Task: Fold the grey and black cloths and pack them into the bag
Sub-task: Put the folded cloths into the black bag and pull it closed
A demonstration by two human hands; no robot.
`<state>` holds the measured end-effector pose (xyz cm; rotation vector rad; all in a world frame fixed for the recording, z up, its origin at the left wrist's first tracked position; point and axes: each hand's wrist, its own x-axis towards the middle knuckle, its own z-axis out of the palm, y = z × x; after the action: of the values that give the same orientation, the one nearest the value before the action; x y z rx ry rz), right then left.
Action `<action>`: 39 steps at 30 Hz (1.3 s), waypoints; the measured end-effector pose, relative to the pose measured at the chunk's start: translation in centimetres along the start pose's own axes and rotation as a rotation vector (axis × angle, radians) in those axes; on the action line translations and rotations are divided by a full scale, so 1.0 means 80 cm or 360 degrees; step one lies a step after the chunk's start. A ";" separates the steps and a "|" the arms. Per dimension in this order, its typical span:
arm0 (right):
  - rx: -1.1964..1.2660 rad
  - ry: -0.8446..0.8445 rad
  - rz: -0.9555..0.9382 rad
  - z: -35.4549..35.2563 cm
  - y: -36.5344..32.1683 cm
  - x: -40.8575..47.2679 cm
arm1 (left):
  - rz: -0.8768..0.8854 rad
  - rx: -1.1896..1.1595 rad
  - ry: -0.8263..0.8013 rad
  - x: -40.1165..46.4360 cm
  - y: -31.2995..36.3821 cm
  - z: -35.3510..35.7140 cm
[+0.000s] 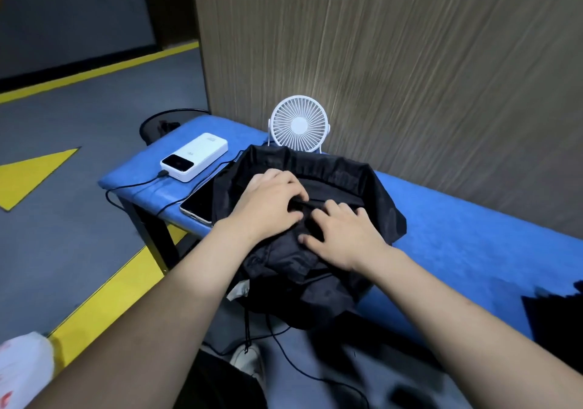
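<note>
Your left hand point(273, 200) and right hand point(342, 235) are both down on the black drawstring bag point(383, 207), which lies on the blue padded surface point(473, 244), its near end hanging over the front edge with cords trailing toward the floor. Left hand: fingers curled, tips digging into a dark fold at the bag's mouth, apparently pinching fabric. Right hand: fingers spread and mostly flat, pressing the black material just below. Black on black here; you cannot tell cloth from bag lining, so whether a folded cloth already sits inside is unclear. No grey cloth is visible anywhere on top, which suggests it may be packed already, but that is a guess. A dark piece of fabric point(555, 311) lies at the right edge of the surface, well apart from the bag; if that is the black cloth, folding and packing it remains. Beside the bag on the left: a smartphone point(198, 203), a white power bank point(194, 156) and, behind, a small white fan point(298, 124).
</note>
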<state>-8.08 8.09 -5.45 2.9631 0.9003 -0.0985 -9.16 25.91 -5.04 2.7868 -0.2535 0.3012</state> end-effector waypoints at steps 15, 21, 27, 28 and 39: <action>0.0225 -0.0084 -0.0128 0.018 0.053 -0.031 | -0.0192 0.0316 0.0032 -0.007 -0.003 0.009; 0.0286 -0.0082 -0.0139 0.022 0.064 -0.028 | -0.0233 0.0297 0.0027 -0.003 -0.003 0.007; 0.0275 -0.0102 -0.0181 0.018 0.083 -0.027 | -0.0179 0.0313 -0.0004 0.002 0.004 0.012; 0.0278 -0.0102 -0.0195 0.018 0.085 -0.027 | -0.0171 0.0308 -0.0017 0.004 0.006 0.012; 0.0423 0.0156 -0.0442 -0.014 0.079 -0.057 | 0.0020 -0.0027 0.0140 0.020 0.050 0.009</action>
<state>-8.29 0.40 -3.86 3.0798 1.4129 -0.0892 -8.31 21.73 -4.16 2.7479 -0.2514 0.4216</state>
